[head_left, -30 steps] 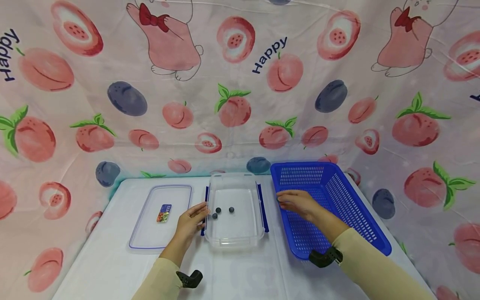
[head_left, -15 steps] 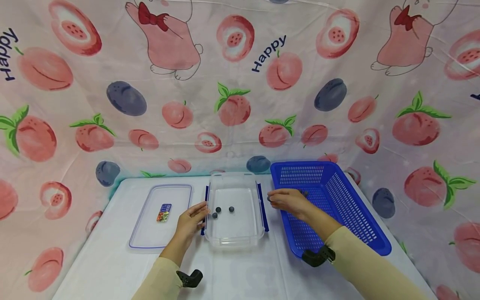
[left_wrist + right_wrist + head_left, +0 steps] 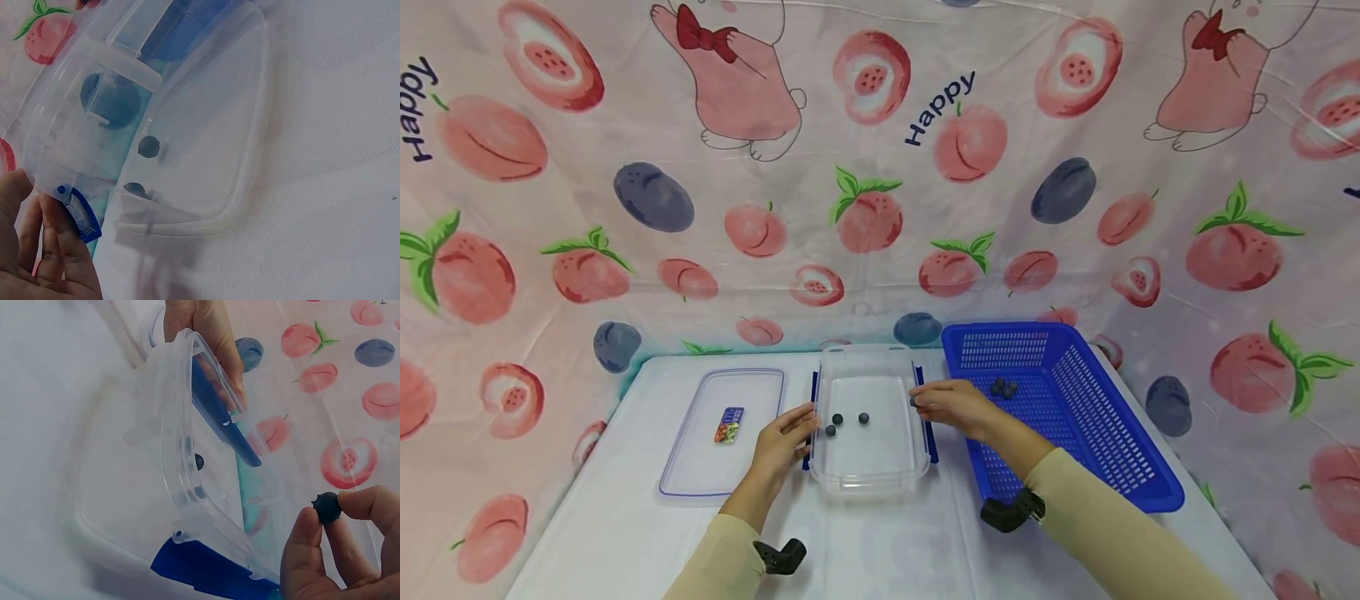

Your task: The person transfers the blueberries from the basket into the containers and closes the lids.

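In the head view a clear plastic food box (image 3: pixel 869 482) with blue side latches stands mid-table, with three blueberries (image 3: pixel 863 418) on its floor. My left hand (image 3: pixel 781 442) holds the box by its left side, thumb near the rim and fingers beside the blue latch (image 3: pixel 84 215). Over the box's right rim comes my right hand (image 3: pixel 953 408), pinching one blueberry (image 3: pixel 327 507) between thumb and fingertips. Right of the box, several more blueberries (image 3: pixel 1002 388) lie toward the back of a blue perforated basket (image 3: pixel 1138 446).
Left of the box a clear lid (image 3: pixel 681 467) with a blue-edged rim lies flat, bearing a colourful fruit label (image 3: pixel 728 425). White cloth (image 3: pixel 880 550) covers the table. Behind it hangs a fruit-printed curtain (image 3: pixel 865 183).
My right hand has moved left from over the basket to the box's right rim, carrying a blueberry; the blueberries in the basket are uncovered. My left hand stays on the box.
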{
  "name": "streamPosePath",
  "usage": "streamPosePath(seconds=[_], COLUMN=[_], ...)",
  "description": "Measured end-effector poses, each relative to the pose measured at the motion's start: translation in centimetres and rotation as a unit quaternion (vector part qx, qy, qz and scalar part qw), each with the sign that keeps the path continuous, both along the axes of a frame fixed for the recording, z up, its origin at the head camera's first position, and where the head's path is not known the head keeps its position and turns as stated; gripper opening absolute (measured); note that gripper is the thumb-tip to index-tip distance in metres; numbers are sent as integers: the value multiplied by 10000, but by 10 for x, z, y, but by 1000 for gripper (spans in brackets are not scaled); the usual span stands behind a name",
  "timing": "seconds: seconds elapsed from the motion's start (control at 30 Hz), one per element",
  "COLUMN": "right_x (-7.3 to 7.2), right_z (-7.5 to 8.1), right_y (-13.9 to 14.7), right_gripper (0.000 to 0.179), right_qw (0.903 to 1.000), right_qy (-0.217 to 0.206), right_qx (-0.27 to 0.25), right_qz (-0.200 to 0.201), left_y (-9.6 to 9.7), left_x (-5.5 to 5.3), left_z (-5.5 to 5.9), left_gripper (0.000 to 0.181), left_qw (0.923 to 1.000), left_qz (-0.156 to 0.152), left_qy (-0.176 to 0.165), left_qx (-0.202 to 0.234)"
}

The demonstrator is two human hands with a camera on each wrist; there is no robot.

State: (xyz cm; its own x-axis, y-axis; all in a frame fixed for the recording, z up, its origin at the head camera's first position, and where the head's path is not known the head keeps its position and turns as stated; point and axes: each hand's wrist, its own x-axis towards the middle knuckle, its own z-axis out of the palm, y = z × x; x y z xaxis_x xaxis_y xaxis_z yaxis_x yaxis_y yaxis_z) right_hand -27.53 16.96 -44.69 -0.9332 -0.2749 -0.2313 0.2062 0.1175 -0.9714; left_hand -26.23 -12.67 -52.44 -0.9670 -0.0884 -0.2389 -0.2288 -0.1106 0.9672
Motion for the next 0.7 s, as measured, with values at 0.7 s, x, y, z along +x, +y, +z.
streamPosePath(seconds=[0.7], right_x=[-6], right_z=[-9], right_y=[-31], right_gripper=[33], right_qw=[9997], right_qy=[-226], right_qx=[-21], right_qz=[99], left_y=[1], left_x=[0], left_z=[1], left_gripper=[46], left_qw=[10000], left_qz=[23], left_qy=[-9], left_qx=[-22])
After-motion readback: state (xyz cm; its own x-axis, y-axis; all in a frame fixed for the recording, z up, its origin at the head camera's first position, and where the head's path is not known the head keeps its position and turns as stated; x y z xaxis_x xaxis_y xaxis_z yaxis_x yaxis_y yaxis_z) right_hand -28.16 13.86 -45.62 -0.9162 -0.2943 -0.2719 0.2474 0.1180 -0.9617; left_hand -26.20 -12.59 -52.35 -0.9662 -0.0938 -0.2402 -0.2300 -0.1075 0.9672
